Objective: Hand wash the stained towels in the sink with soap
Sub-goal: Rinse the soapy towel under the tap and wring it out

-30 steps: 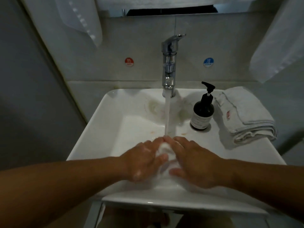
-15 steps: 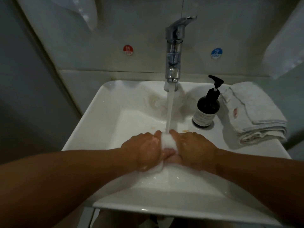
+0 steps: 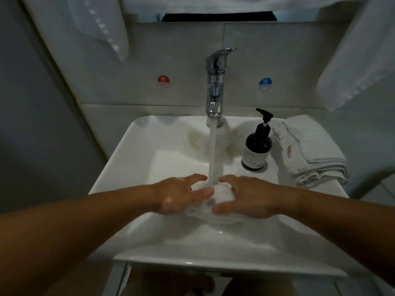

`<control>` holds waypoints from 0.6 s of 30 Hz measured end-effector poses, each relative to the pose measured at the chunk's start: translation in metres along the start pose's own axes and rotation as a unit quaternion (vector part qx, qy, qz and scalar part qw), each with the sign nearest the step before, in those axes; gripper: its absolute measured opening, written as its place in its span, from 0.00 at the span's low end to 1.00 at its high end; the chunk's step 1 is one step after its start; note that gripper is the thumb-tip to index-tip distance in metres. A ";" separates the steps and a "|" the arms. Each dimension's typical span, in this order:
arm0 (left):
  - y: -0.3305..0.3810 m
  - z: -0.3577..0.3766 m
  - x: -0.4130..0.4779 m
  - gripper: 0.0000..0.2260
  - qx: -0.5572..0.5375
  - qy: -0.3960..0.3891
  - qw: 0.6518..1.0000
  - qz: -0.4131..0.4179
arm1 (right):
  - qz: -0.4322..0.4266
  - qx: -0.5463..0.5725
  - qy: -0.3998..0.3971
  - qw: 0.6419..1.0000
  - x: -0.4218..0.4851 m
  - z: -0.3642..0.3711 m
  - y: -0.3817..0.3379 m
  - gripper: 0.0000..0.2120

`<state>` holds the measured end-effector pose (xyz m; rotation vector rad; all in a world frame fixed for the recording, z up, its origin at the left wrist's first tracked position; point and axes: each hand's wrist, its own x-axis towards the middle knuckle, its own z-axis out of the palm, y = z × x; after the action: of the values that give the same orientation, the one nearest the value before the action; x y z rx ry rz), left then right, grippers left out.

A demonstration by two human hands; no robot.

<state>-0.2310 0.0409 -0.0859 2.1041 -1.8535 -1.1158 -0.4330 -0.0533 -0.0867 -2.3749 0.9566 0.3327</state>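
Note:
A wet white towel (image 3: pixel 221 194) lies bunched in the white sink (image 3: pixel 149 159), right under the water running from the chrome tap (image 3: pixel 214 86). My left hand (image 3: pixel 181 195) touches its left side with spread fingers. My right hand (image 3: pixel 248 195) holds its right side, thumb and fingers curved round the bunch. A dark soap pump bottle (image 3: pixel 257 144) stands on the sink's back right ledge. Beside it lie folded towels (image 3: pixel 310 150) with a red stain.
White towels hang on the wall at upper left (image 3: pixel 102 24) and upper right (image 3: pixel 359 60). Red hot (image 3: pixel 163 81) and blue cold (image 3: pixel 265 83) stickers flank the tap. A grey wall closes in on the left.
My hands, pressed together on the towel before, have parted a little, so more of the bunched towel shows under the stream. The camera has shifted up and down.

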 end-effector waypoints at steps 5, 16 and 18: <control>-0.012 0.047 0.011 0.38 0.035 0.119 0.991 0.042 | -0.038 -0.050 0.013 0.998 -0.003 0.027 -0.002 0.62; -0.009 0.037 0.045 0.15 0.189 0.132 0.973 -0.015 | -0.056 -0.093 0.070 0.992 0.027 0.021 -0.004 0.43; -0.005 0.030 0.043 0.11 0.170 0.124 0.977 -0.025 | -0.048 -0.112 0.077 0.990 0.026 0.017 -0.007 0.42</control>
<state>-0.2458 0.0143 -0.1290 2.3491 -1.9891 -0.5350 -0.4097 -0.0541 -0.1089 -2.6738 0.9110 0.2333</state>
